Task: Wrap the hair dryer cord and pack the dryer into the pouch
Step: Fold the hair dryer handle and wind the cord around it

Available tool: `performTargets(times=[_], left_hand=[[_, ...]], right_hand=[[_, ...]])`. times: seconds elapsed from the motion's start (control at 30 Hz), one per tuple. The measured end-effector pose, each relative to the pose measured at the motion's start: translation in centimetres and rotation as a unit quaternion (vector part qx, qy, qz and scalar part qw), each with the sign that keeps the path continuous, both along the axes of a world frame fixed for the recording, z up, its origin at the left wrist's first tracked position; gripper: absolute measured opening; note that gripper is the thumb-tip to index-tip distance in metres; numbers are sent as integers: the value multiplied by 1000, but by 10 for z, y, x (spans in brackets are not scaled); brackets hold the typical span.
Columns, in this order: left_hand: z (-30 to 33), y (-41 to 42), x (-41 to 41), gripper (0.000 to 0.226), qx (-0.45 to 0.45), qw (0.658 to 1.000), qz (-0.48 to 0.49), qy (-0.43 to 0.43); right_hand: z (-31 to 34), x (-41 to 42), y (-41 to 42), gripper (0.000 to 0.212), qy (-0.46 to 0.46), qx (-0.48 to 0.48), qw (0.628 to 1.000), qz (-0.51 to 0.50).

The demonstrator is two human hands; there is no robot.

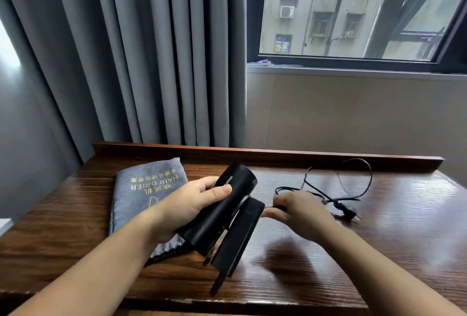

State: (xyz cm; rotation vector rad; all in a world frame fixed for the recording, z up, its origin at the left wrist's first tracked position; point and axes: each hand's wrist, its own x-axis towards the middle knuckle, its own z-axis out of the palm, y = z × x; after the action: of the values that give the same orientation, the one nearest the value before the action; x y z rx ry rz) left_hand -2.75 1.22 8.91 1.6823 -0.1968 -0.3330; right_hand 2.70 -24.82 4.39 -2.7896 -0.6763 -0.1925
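While the left hand (pixel 188 205) grips the hair dryer (pixel 222 214) at frame centre, the right hand (pixel 300 212) pinches its cord (pixel 338 189). The pouch (pixel 144 189) lies left on the counter (pixel 379 252)

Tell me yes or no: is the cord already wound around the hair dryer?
No: the cord lies in loose loops on the wooden table, while the left hand grips the hair dryer.

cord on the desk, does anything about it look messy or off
Yes, the cord is not wrapped: it sprawls in loose loops across the wooden desk to the right of the hair dryer, with the plug lying loose. The right hand holds it near the dryer's handle. Nothing looks damaged.
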Motion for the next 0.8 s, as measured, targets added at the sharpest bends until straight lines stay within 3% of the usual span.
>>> performTargets(times=[0.07,0.23,0.43,0.5,0.6,0.73,0.8], left_hand=[[0,1,1,26,87,995,-6,-50],[-3,-2,6,33,288,948,1,-135],[-8,-11,14,53,366,905,85,-201],[-11,-13,18,62,365,897,135,-210],[-13,-14,26,64,314,898,218,-217],[-9,-18,29,50,160,908,335,-196],[-7,-22,29,47,72,912,368,-167]], right_hand=[[4,6,-4,80,-14,-17,999,-39],[22,10,3,59,6,-2,998,-64],[52,-3,13,44,-8,69,996,-57],[61,-15,21,32,11,105,994,-23],[69,-35,31,21,121,206,970,45],[55,-56,41,24,222,348,905,103],[44,-65,44,23,241,365,889,135]])
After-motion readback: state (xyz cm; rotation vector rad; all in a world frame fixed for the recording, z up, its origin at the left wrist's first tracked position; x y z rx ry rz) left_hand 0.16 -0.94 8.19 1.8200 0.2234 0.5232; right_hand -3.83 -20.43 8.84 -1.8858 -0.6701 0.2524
